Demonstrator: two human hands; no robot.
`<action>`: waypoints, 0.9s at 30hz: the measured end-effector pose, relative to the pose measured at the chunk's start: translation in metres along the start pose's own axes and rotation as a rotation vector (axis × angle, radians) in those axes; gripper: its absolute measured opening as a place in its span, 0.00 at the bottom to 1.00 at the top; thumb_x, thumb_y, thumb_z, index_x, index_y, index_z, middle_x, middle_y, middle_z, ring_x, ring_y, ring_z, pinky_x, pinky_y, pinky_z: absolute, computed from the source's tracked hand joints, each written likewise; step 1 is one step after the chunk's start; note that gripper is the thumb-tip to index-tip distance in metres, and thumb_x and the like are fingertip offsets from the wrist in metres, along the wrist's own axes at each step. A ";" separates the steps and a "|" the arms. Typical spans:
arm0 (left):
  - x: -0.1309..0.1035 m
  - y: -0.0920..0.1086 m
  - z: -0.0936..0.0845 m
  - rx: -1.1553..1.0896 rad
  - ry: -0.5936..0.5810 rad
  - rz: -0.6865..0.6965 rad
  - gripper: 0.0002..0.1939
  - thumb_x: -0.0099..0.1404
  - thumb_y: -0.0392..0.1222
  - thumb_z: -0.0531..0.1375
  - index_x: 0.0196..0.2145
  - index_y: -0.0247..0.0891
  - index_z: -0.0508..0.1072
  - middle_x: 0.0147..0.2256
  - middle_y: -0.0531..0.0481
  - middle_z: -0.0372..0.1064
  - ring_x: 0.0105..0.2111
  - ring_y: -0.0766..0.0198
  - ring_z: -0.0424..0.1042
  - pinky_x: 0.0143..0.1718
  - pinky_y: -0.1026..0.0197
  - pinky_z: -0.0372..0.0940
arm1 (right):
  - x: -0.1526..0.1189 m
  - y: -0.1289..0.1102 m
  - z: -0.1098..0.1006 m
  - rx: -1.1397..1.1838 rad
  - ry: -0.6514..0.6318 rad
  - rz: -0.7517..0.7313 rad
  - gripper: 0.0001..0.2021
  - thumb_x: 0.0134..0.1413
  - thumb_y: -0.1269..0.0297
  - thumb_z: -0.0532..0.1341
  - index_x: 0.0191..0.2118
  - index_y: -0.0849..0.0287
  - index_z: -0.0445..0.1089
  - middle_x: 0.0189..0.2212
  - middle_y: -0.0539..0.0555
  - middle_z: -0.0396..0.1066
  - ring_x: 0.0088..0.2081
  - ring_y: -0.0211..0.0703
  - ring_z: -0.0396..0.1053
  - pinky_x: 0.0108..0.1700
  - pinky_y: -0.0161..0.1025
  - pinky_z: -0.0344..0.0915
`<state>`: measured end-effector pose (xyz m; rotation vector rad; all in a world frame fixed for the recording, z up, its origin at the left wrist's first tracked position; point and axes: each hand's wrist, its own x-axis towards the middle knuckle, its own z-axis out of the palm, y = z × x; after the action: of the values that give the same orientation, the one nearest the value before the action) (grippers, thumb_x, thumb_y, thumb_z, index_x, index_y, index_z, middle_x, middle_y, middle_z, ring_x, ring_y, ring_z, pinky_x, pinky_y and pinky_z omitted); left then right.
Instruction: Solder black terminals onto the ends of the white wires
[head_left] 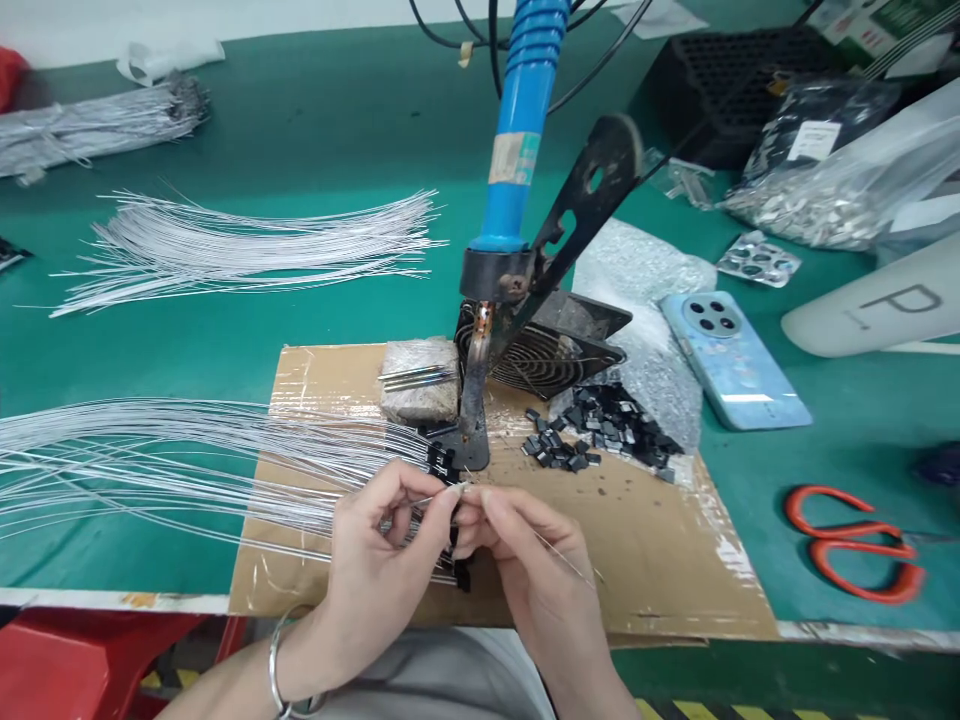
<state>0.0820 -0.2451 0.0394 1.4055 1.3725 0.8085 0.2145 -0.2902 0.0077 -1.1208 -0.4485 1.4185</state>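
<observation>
My left hand (397, 550) and my right hand (529, 550) meet over the cardboard (637, 560), just below the soldering iron's tip (471, 400). Thumb and forefinger of each are pinched together. A thin wire (559, 553) passes out of my right hand toward the lower right. Between the fingertips is a tiny light part, too small to make out. Behind and left of my left hand, a row of white wires (187, 425) ends in small black connectors (442, 462). Loose black pieces (559, 445) lie on the cardboard to the right.
The blue soldering iron (517, 130) hangs from a black bracket (592, 190) above a black fan (547, 355). More white wires (247, 245) lie at the back left. On the right are a phone (735, 360), red-handled scissors (855, 545), a white bottle (877, 300) and bubble wrap (630, 270).
</observation>
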 end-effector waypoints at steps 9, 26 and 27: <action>0.009 0.006 -0.007 -0.042 -0.022 -0.085 0.07 0.62 0.41 0.62 0.33 0.36 0.77 0.25 0.50 0.71 0.22 0.67 0.63 0.21 0.66 0.57 | 0.024 -0.041 -0.099 -1.362 0.379 -0.699 0.08 0.60 0.61 0.65 0.41 0.58 0.80 0.29 0.51 0.75 0.27 0.40 0.68 0.36 0.41 0.66; 0.011 0.005 -0.010 -0.007 -0.027 -0.016 0.05 0.62 0.39 0.63 0.29 0.37 0.77 0.25 0.50 0.71 0.22 0.68 0.64 0.22 0.66 0.58 | 0.010 -0.034 -0.065 -0.748 0.582 -0.515 0.06 0.48 0.60 0.73 0.33 0.55 0.81 0.35 0.53 0.80 0.35 0.43 0.77 0.38 0.37 0.75; 0.011 0.006 -0.010 -0.005 -0.029 -0.016 0.05 0.62 0.39 0.63 0.29 0.37 0.77 0.25 0.50 0.71 0.22 0.68 0.64 0.22 0.66 0.58 | 0.009 -0.035 -0.058 -0.695 0.568 -0.496 0.06 0.46 0.61 0.74 0.32 0.54 0.81 0.35 0.52 0.80 0.34 0.43 0.77 0.37 0.36 0.75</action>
<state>0.0762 -0.2316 0.0467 1.3951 1.3569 0.7782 0.2829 -0.2944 0.0068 -1.7449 -0.7647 0.4617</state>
